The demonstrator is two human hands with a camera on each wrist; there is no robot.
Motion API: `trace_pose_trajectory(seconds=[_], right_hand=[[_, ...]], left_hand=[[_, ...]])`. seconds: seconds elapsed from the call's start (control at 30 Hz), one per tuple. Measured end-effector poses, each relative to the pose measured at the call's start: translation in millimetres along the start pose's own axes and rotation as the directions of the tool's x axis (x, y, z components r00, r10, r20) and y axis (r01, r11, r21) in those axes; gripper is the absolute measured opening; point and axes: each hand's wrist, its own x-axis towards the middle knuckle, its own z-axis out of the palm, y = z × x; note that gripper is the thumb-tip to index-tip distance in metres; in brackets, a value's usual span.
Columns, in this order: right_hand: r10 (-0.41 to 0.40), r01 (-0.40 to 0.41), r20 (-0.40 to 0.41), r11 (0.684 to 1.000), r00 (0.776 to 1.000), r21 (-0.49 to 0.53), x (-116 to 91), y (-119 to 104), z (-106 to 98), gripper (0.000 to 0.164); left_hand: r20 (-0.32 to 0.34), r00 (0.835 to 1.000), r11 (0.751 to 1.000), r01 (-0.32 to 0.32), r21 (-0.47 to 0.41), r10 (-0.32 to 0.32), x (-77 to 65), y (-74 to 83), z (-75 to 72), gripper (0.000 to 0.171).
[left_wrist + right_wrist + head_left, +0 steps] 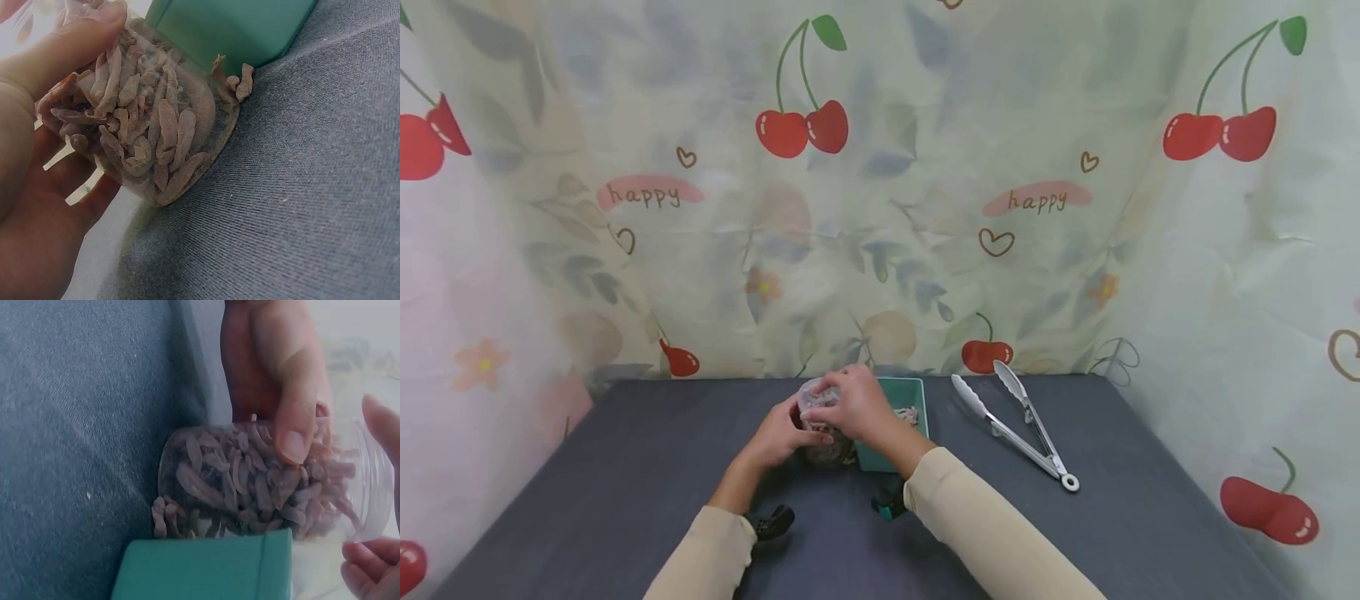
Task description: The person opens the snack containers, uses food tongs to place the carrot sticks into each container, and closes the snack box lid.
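Note:
A clear plastic jar (827,454) full of dried, brownish, finger-shaped pieces stands on the dark cloth. My left hand (775,437) grips its side, with the thumb (94,31) across the front and fingers behind. Over the top, my right hand (857,404) holds the clear round lid (374,481), its thumb and fingers on opposite sides of the rim. Right beside the jar is a teal box (880,461) with some of the same pieces inside. A few loose pieces (244,84) lie on the cloth between jar and box.
Metal tongs (1026,448) lie spread apart on the cloth (1120,500), right of the box. Behind the table hangs a curtain (880,208) printed with cherries. Black wrist devices (775,522) show below the sleeves.

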Motion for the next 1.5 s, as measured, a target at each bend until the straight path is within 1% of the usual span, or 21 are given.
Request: trace_pose_trajectory(seconds=[0.07,0.13,0.2,0.3,0.4,0.47,0.53,0.63,0.77,0.9,1.03,1.13,1.27,1.37,1.5], right_hand=[[0.014,-0.015,-0.008,1.0,1.0,-0.014,0,1,2,0.039],[0.013,-0.013,0.003,1.0,1.0,-0.02,0,1,2,0.04],[-0.015,0.015,0.03,1.0,0.999,-0.007,0,3,-2,0.039],[-0.066,0.058,0.108,0.995,0.992,0.079,1,8,-9,0.038],[-0.122,0.093,0.181,0.982,0.976,0.163,1,16,-14,0.041],[-0.145,0.107,0.214,0.978,0.966,0.182,1,20,-16,0.044],[-0.164,0.127,0.22,0.977,0.962,0.17,0,24,-16,0.045],[-0.159,0.131,0.2,0.98,0.967,0.147,-2,25,-15,0.045],[-0.147,0.135,0.139,0.986,0.979,0.097,-3,24,-11,0.044],[-0.139,0.139,0.061,0.99,0.988,-0.002,-5,19,-6,0.043],[-0.099,0.098,-0.013,0.99,0.995,-0.097,-7,13,-1,0.045],[-0.077,0.069,-0.044,0.984,0.996,-0.161,-8,10,2,0.049],[-0.049,0.033,-0.061,0.971,0.997,-0.235,-8,6,5,0.05],[-0.031,0.006,-0.09,0.963,0.995,-0.27,-10,3,9,0.051],[-0.028,-0.012,-0.13,0.957,0.991,-0.291,-11,-1,10,0.053]], left_hand=[[0.003,1.0,1.0,0.014,0.006,-0.014,0.0,-0.1,-0.1,0.07],[0.013,1.0,1.0,0.011,0.01,-0.011,-0.1,0.6,-0.4,0.071],[0.016,1.0,1.0,0.011,0.006,-0.011,0.1,0.9,-0.4,0.071],[0.017,1.0,1.0,0.008,0.004,-0.008,0.1,1.3,-1.0,0.071],[0.009,1.0,1.0,0.011,0.012,-0.011,-0.1,1.6,-1.3,0.07],[0.009,1.0,1.0,0.013,0.01,-0.013,-0.5,1.8,-0.9,0.071],[0.013,1.0,1.0,0.008,0.011,-0.008,-0.6,1.3,-0.2,0.071],[0.017,1.0,1.0,0.004,0.006,-0.005,-0.6,0.6,1.2,0.073],[0.019,1.0,1.0,-0.003,-0.008,0.003,0.0,0.8,1.4,0.073],[0.016,1.0,1.0,-0.013,-0.009,0.013,0.7,0.4,0.1,0.073],[0.015,1.0,1.0,-0.004,-0.004,0.004,0.3,-0.2,-0.7,0.073],[0.018,1.0,1.0,-0.008,-0.019,0.009,-1.1,-0.7,-1.1,0.073],[0.031,0.999,0.999,-0.014,-0.035,0.015,-3.4,-0.4,-0.8,0.074],[0.032,0.999,0.999,0.004,-0.037,-0.003,-3.6,0.8,-0.1,0.073],[0.015,1.0,1.0,0.013,-0.02,-0.013,-1.7,1.5,-0.2,0.072]])
